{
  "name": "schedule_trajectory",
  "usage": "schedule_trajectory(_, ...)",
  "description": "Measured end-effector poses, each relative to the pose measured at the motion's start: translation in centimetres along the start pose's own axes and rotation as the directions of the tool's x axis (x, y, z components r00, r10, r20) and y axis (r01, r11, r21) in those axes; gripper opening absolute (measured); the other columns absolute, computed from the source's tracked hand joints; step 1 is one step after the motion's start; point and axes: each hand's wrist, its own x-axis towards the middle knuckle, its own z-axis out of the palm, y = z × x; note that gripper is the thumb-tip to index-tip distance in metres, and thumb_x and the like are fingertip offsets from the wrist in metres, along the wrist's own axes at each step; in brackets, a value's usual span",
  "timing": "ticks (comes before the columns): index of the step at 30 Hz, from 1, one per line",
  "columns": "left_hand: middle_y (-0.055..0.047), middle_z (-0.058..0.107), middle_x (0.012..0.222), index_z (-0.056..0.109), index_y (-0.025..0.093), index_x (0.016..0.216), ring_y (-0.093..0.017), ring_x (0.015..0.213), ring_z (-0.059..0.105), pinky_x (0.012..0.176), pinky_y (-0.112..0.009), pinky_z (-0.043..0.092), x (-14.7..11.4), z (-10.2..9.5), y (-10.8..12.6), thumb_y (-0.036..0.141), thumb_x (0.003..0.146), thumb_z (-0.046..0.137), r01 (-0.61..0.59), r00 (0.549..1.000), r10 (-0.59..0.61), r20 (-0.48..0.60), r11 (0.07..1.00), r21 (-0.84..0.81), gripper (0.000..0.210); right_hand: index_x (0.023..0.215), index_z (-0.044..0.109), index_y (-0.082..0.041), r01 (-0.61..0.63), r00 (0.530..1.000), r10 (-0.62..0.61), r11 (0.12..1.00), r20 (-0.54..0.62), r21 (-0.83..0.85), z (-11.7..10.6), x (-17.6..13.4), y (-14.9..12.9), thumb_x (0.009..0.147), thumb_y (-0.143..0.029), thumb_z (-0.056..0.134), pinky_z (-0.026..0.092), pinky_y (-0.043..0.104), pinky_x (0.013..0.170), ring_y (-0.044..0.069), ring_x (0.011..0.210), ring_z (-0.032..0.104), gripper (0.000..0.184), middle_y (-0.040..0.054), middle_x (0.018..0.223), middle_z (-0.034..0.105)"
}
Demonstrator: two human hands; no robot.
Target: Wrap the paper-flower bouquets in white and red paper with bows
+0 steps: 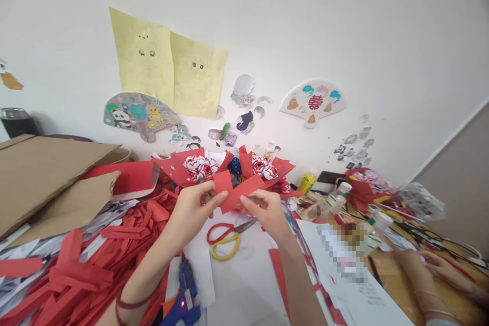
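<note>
A folded strip of red paper [240,192], bent into a V shape, is held up above the table between both hands. My left hand [200,201] pinches its left part between thumb and fingers. My right hand [265,209] grips the right arm of the V the same way. Below the hands lie scissors [223,240] with one red and one yellow handle loop, blades pointing right. A blue and orange glue gun [183,290] with a small red light rests near my left forearm. White paper [244,285] covers the table there.
Many red paper strips [84,265] pile up at left beside cardboard [49,173]. Red-wrapped paper flower bouquets [200,167] stand against the wall. Small bottles [338,196] and cables sit at right, where another person's hands [439,270] rest over the table.
</note>
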Motion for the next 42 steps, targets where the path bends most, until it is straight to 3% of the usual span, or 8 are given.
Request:
schedule_trajectory(11,0.002,0.063,0.059,0.056,0.016,0.069,-0.012,0.054,0.059,0.047,-0.020,0.042,0.9,-0.6,-0.7,0.040,0.078,0.072,0.053,0.953,-0.149,-0.263,0.938,-0.341,0.030,0.078,0.070,-0.014,0.000,0.993,0.029,0.967,-0.111,0.255,1.5,2.4,-0.8,0.081,-0.036,0.072,0.048,0.023,0.057,0.012,0.056,0.062,0.023,0.0075,0.077,0.074)
schedule_trajectory(22,0.000,0.063,0.055,0.062,0.015,0.064,-0.011,0.050,0.055,0.045,-0.020,0.039,0.6,-0.7,0.1,0.043,0.081,0.067,0.092,0.961,-0.159,-0.226,0.955,-0.281,0.033,0.078,0.068,-0.014,0.155,0.975,-0.133,0.981,-0.177,0.118,1.7,2.0,-1.2,0.086,-0.035,0.068,0.050,0.024,0.057,0.012,0.056,0.062,0.022,0.0053,0.074,0.072)
schedule_trajectory(28,0.003,0.057,0.050,0.058,0.016,0.059,-0.010,0.046,0.049,0.046,-0.020,0.037,0.4,-0.9,0.4,0.042,0.080,0.067,0.052,0.991,-0.063,-0.116,0.994,-0.096,0.034,0.077,0.066,-0.016,0.360,0.593,-0.464,0.884,-0.658,-0.299,-1.0,-2.2,-5.8,0.086,-0.030,0.068,0.048,0.026,0.053,0.013,0.050,0.059,0.017,0.0007,0.061,0.067)
schedule_trajectory(31,0.000,0.064,0.059,0.060,0.017,0.067,-0.012,0.050,0.056,0.049,-0.022,0.041,0.6,-0.1,-0.3,0.043,0.081,0.066,0.022,0.999,-0.025,-0.030,0.995,-0.096,0.030,0.074,0.064,-0.017,0.219,0.765,-0.267,0.964,-0.587,-0.154,-3.7,-2.8,-3.4,0.087,-0.035,0.064,0.045,0.024,0.049,0.011,0.046,0.055,0.023,0.0010,0.060,0.066)
schedule_trajectory(33,-0.001,0.066,0.064,0.062,0.017,0.075,-0.014,0.053,0.058,0.052,-0.023,0.043,0.9,0.6,-1.1,0.044,0.081,0.063,0.010,0.999,-0.006,0.040,0.995,-0.095,0.028,0.066,0.063,-0.016,-0.052,0.934,0.001,0.990,-0.357,-0.132,-4.8,-3.7,0.6,0.087,-0.037,0.060,0.043,0.023,0.048,0.012,0.046,0.056,0.030,0.0029,0.059,0.067)
schedule_trajectory(34,-0.001,0.065,0.064,0.062,0.017,0.077,-0.014,0.055,0.058,0.053,-0.024,0.043,1.1,1.1,-1.5,0.045,0.082,0.062,0.001,0.996,0.007,0.092,0.996,-0.084,0.029,0.066,0.063,-0.017,-0.210,0.955,0.169,0.965,-0.246,-0.154,-5.0,-4.5,2.8,0.087,-0.036,0.058,0.040,0.023,0.045,0.012,0.044,0.055,0.029,0.0027,0.057,0.066)
schedule_trajectory(38,0.000,0.059,0.062,0.060,0.017,0.069,-0.013,0.057,0.053,0.056,-0.023,0.039,1.5,2.7,-2.8,0.045,0.086,0.053,-0.063,0.962,0.055,0.267,0.998,0.022,0.034,0.054,0.059,-0.019,-0.498,0.867,0.482,0.830,-0.125,-0.251,-4.3,-9.2,10.3,0.081,-0.032,0.059,0.029,0.024,0.035,0.013,0.032,0.048,0.030,0.0043,0.047,0.062)
schedule_trajectory(42,0.000,0.057,0.061,0.059,0.016,0.064,-0.012,0.059,0.047,0.056,-0.024,0.034,1.5,4.1,-3.4,0.042,0.087,0.048,-0.081,0.951,0.038,0.308,0.989,0.126,0.036,0.047,0.057,-0.019,-0.478,0.865,0.350,0.791,-0.359,-0.381,-3.2,-11.2,11.4,0.085,-0.041,0.060,0.031,0.026,0.042,0.014,0.037,0.046,0.044,0.0034,0.040,0.052)
